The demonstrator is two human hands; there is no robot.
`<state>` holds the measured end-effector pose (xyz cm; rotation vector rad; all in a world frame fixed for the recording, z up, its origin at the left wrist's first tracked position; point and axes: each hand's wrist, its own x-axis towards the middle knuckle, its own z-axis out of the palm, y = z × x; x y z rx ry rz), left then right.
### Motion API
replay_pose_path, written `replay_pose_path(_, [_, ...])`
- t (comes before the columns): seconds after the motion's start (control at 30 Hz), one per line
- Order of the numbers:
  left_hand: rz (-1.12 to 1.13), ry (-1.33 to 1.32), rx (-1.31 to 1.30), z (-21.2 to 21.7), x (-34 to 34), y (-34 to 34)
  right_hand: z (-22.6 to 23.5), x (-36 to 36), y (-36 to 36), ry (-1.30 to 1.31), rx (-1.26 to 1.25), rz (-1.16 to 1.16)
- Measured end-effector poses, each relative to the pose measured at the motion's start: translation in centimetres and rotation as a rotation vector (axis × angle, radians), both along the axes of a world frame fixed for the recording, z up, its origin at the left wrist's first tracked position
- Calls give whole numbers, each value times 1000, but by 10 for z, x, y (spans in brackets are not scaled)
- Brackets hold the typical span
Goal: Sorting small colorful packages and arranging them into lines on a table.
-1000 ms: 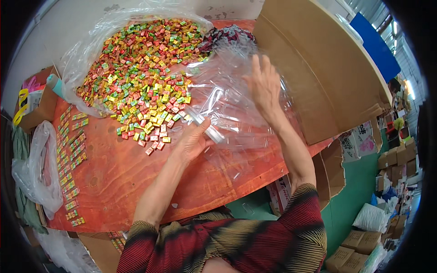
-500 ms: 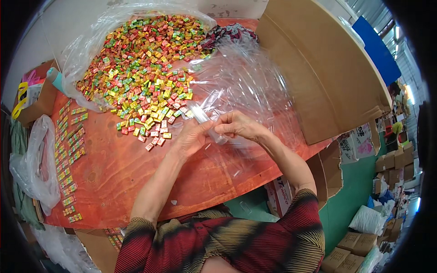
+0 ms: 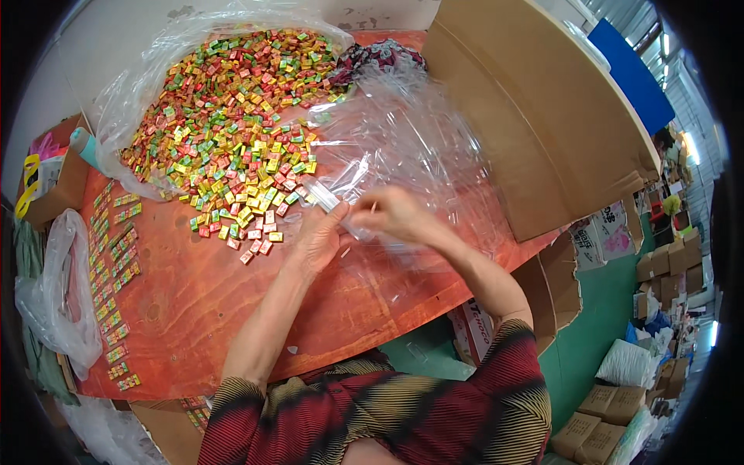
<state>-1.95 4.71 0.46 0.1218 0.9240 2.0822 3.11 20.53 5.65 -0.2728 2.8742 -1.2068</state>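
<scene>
My left hand [image 3: 318, 237] is closed around clear plastic sleeves [image 3: 322, 194], which stick out past its fingers toward the candy pile. Close by on the right is my right hand [image 3: 399, 215], its fingers curled near the sleeves' near end and smeared by motion, so what they grip cannot be made out. Beyond both hands lies a broad heap of small wrapped candies [image 3: 232, 132] in red, yellow, green and orange, on an open clear plastic bag [image 3: 112, 128]. More loose clear sleeves [image 3: 422, 147] are spread to the right of the heap.
The red wooden table [image 3: 201, 310] bears rows of packed candy strips [image 3: 124, 263] along its left side. A tall cardboard sheet [image 3: 535, 116] stands at the right. Patterned cloth [image 3: 384, 58] lies at the back. A carton [image 3: 70, 174] and plastic bag [image 3: 70, 294] flank the left edge.
My right hand has shifted slightly and blurs with motion beside the sleeves. My left hand keeps its hold on them. The whole view has moved a little.
</scene>
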Motion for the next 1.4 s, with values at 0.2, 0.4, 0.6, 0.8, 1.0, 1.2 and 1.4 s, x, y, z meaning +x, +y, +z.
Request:
replay_pose_path(0.2, [-42, 58, 32, -4, 1, -5, -2, 6, -3, -482, -605, -2])
replay_pose_path(0.4, [-63, 31, -34, -5, -3, -5, -16, 1, 20, -150, -91, -86])
replay_pose_path(0.6, [-75, -53, -55, 0, 3, -6, 21, -41, 54, 714, 557, -552])
replay_pose_path(0.8, [5, 15, 2, -13, -2, -10, 25, -5, -14, -174, -24, -11])
replay_pose_path(1.0, [-57, 19, -3, -3, 14, -6, -20, 16, -1, -535, -620, 0])
replay_pose_path(1.2, [-250, 38, -111, -2, 36, 9, -28, 57, 20, -279, -327, -97])
replay_pose_path(1.4, [-247, -134, -73, -1, 39, 13, -19, 87, 96, 378, 503, -567])
